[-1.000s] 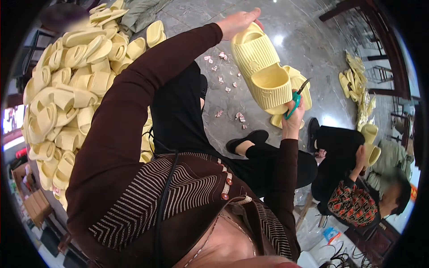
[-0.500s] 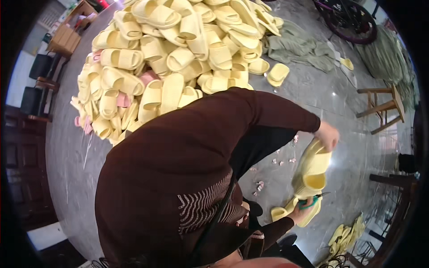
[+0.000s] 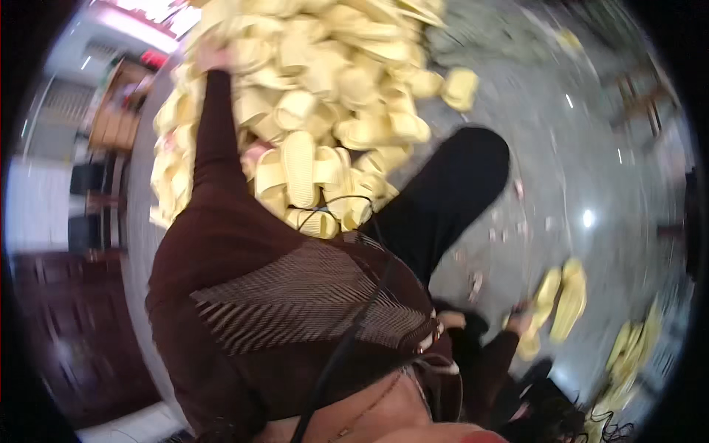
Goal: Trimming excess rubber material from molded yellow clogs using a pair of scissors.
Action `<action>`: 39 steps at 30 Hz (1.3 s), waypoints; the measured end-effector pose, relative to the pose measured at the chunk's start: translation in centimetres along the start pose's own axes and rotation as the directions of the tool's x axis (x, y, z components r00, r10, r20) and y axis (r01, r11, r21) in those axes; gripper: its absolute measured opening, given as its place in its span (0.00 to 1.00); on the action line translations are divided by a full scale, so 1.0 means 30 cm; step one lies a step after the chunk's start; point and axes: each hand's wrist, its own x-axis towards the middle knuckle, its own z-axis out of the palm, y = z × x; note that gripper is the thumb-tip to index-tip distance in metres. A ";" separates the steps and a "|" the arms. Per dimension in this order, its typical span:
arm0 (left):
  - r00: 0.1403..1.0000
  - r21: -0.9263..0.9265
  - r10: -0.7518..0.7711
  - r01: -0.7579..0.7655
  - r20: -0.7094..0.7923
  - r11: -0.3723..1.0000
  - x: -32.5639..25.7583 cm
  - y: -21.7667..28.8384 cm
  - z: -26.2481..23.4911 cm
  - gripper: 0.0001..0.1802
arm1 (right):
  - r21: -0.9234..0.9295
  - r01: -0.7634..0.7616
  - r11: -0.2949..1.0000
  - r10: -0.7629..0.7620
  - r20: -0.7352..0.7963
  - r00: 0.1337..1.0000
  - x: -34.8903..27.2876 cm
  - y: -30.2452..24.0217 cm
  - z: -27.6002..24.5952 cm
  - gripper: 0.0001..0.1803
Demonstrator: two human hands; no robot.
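Observation:
My left hand [image 3: 214, 57] reaches to the far left part of a big heap of pale yellow slide slippers [image 3: 299, 170]. Motion smears its fingers, so a grip on any slipper cannot be made out. Low at the right, my right hand [image 3: 521, 322] is closed beside a few yellow slippers [image 3: 569, 299] lying on the floor. The green-handled scissors seen in that hand a moment ago are only a dark blur at the fingers. Part of one slipper [image 3: 529, 344] shows just below this hand.
Small pinkish scraps [image 3: 476, 284] dot the grey floor [image 3: 591, 177] right of my dark-trousered knee [image 3: 473, 170]. More yellow slippers [image 3: 628, 351] lie at the lower right. A wooden stool [image 3: 642, 96] and greenish cloth [image 3: 480, 37] are farther off. A black cable [image 3: 336, 340] crosses my front.
My left hand has left the slippers at the right and swung over to the heap. Those slippers now lie on the floor. My torso has turned left; my right hand stays low at the right.

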 end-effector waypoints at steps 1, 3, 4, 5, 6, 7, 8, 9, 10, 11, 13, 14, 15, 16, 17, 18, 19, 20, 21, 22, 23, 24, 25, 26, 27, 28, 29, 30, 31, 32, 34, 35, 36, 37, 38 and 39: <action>0.980 -0.339 -0.196 0.178 -0.019 0.924 -0.017 -0.021 0.002 0.25 | -0.090 0.035 0.995 -0.035 -0.004 0.999 0.045 0.029 0.009 0.10; 0.811 -0.816 -0.513 0.483 0.280 0.319 -0.045 0.044 0.062 0.27 | -0.366 0.099 0.925 -0.104 0.006 0.995 0.041 0.039 0.028 0.10; 0.650 -0.815 -0.563 0.574 0.511 -0.077 -0.053 0.059 0.031 0.28 | -0.377 0.084 0.922 -0.132 -0.102 0.986 -0.039 0.023 0.177 0.09; 0.438 -0.643 -0.476 0.593 0.763 -0.485 -0.060 0.138 0.053 0.30 | -0.432 0.112 0.895 -0.152 -0.059 0.987 0.017 0.054 0.114 0.11; 0.202 -0.376 -0.318 0.515 0.926 -0.770 -0.063 0.167 0.008 0.32 | -0.919 0.316 0.235 -0.514 0.158 0.843 0.002 0.067 0.184 0.15; 0.319 -0.230 -0.021 0.635 0.948 -0.738 -0.063 0.408 0.142 0.28 | -0.887 0.264 0.379 -0.551 0.013 0.834 0.136 0.189 0.007 0.19; 0.417 -0.205 0.182 0.725 0.890 -0.658 -0.047 0.576 0.110 0.25 | -0.880 0.372 0.296 -0.571 0.149 0.807 0.116 0.234 0.095 0.19; 0.420 -0.239 0.237 0.805 0.876 -0.542 -0.042 0.789 0.095 0.23 | -0.913 0.343 0.221 -0.530 0.183 0.828 0.089 0.258 0.163 0.19; 0.445 -0.311 0.268 0.852 0.854 -0.422 -0.036 1.066 -0.084 0.20 | -0.918 0.333 0.217 -0.413 0.222 0.883 0.062 0.263 0.237 0.18; 0.462 -0.261 0.551 0.876 0.695 -0.405 -0.071 1.294 -0.226 0.18 | -0.918 0.313 0.243 -0.421 0.191 0.887 0.050 0.286 0.246 0.17; 0.319 -0.337 0.890 0.919 0.326 -0.205 -0.164 1.658 -0.435 0.27 | -0.923 0.271 0.272 -0.436 0.133 0.890 0.029 0.288 0.241 0.17; 0.251 -0.342 0.960 0.919 0.121 -0.197 -0.218 1.800 -0.550 0.29 | -0.927 0.181 0.327 -0.445 0.017 0.895 0.009 0.276 0.222 0.16; 0.223 -0.427 0.974 0.877 -0.040 -0.219 -0.227 1.863 -0.676 0.33 | -0.912 0.136 0.387 -0.443 -0.055 0.895 -0.018 0.252 0.265 0.15; 0.117 -0.485 0.966 0.847 -0.229 -0.217 -0.246 1.937 -0.754 0.48 | -0.883 0.110 0.455 -0.512 -0.158 0.844 -0.045 0.237 0.217 0.15; 0.103 -0.467 0.963 0.858 -0.250 -0.213 -0.262 1.982 -0.739 0.48 | -0.842 0.091 0.532 -0.573 -0.279 0.770 -0.025 0.240 0.163 0.16; 0.101 -0.459 0.963 0.863 -0.251 -0.211 -0.258 2.025 -0.799 0.47 | -0.815 0.010 0.580 -0.529 -0.368 0.765 -0.016 0.208 0.138 0.17; 0.100 -0.453 0.962 0.867 -0.253 -0.209 -0.242 2.065 -0.849 0.46 | -0.766 0.114 0.633 -0.624 -0.417 0.661 -0.021 0.180 0.107 0.17; 0.100 -0.448 0.962 0.869 -0.256 -0.209 -0.216 2.102 -0.886 0.45 | -0.714 0.228 0.662 -0.695 -0.472 0.542 -0.031 0.149 0.067 0.17; 0.140 -0.488 0.958 0.836 -0.250 -0.250 -0.199 2.094 -0.762 0.43 | -0.707 0.303 0.639 -0.731 -0.435 0.527 0.013 0.065 0.080 0.17; 0.186 -0.518 0.948 0.802 -0.257 -0.297 -0.160 2.147 -0.726 0.42 | -0.716 0.262 0.647 -0.740 -0.506 0.444 0.026 0.017 0.041 0.18; 0.205 -0.544 0.945 0.778 -0.254 -0.315 -0.129 2.170 -0.695 0.41 | -0.705 0.201 0.680 -0.719 -0.586 0.374 -0.009 0.027 0.034 0.18; 0.225 -0.570 0.942 0.752 -0.248 -0.329 -0.097 2.189 -0.662 0.40 | -0.698 0.252 0.671 -0.732 -0.568 0.376 -0.011 0.007 0.032 0.18; 0.253 -0.586 0.939 0.733 -0.234 -0.344 -0.079 2.212 -0.629 0.38 | -0.665 0.123 0.737 -0.658 -0.664 0.356 -0.044 -0.054 0.020 0.18; 0.280 -0.597 0.934 0.718 -0.223 -0.358 -0.067 2.237 -0.603 0.37 | -0.613 -0.012 0.790 -0.578 -0.752 0.317 -0.056 -0.096 -0.017 0.18; 0.303 -0.600 0.928 0.708 -0.219 -0.373 -0.061 2.269 -0.579 0.36 | -0.592 0.055 0.804 -0.587 -0.777 0.228 -0.030 -0.077 -0.081 0.17; 0.321 -0.598 0.924 0.706 -0.208 -0.379 -0.058 2.298 -0.567 0.35 | -0.573 0.113 0.812 -0.584 -0.799 0.143 0.005 -0.071 -0.145 0.16; 0.335 -0.594 0.922 0.708 -0.193 -0.381 -0.061 2.325 -0.552 0.33 | -0.583 0.121 0.804 -0.595 -0.789 0.154 0.058 -0.100 -0.230 0.16; 0.323 -0.591 0.931 0.722 -0.172 -0.360 -0.067 2.337 -0.528 0.32 | -0.598 -0.063 0.799 -0.570 -0.786 0.238 0.083 -0.081 -0.288 0.15; 0.308 -0.583 0.940 0.741 -0.146 -0.334 -0.078 2.339 -0.510 0.31 | -0.610 -0.249 0.752 -0.531 -0.785 0.320 0.086 -0.048 -0.319 0.15; 0.290 -0.571 0.950 0.763 -0.119 -0.304 -0.095 2.338 -0.492 0.30 | -0.608 -0.273 0.746 -0.516 -0.786 0.340 0.099 0.001 -0.336 0.15; 0.256 -0.531 0.964 0.808 -0.073 -0.255 -0.117 2.349 -0.471 0.27 | -0.583 -0.225 0.781 -0.470 -0.786 0.402 0.137 0.018 -0.352 0.15; 0.239 -0.504 0.969 0.831 -0.058 -0.235 -0.130 2.353 -0.463 0.26 | -0.564 -0.206 0.800 -0.447 -0.788 0.423 0.159 0.020 -0.360 0.15; 0.219 -0.465 0.974 0.858 -0.055 -0.219 -0.140 2.364 -0.468 0.25 | -0.540 -0.193 0.819 -0.424 -0.797 0.429 0.159 0.026 -0.394 0.15; 0.199 -0.423 0.978 0.883 -0.055 -0.204 -0.153 2.370 -0.473 0.24 | -0.562 -0.105 0.820 -0.484 -0.780 0.397 0.191 0.068 -0.408 0.16; 0.175 -0.395 0.984 0.902 -0.037 -0.176 -0.150 2.363 -0.481 0.23 | -0.581 -0.011 0.814 -0.534 -0.754 0.382 0.198 0.081 -0.334 0.17; 0.152 -0.365 0.988 0.919 -0.023 -0.149 -0.146 2.354 -0.490 0.22 | -0.602 0.052 0.797 -0.587 -0.750 0.304 0.199 0.098 -0.254 0.18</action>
